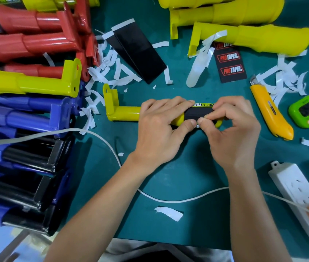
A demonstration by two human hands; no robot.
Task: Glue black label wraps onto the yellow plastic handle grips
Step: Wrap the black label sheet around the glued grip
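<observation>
Green tabletop, middle: one yellow handle grip, left hand with fingers curled round it, right hand with fingers pinching the black label wrap onto it. We judge the grip light, stiff, glossy-slick; the wrap thin, pliant; best held by the bare shaft. Three further yellow grips at the far right corner.

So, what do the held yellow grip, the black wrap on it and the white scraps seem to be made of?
The yellow grip looks like hard, glossy plastic: bright highlights run along its tube. The black wrap seems a thin matte printed sheet, perhaps vinyl or card; it bends round the grip. The white scraps look like thin backing paper or film: they curl.
</observation>
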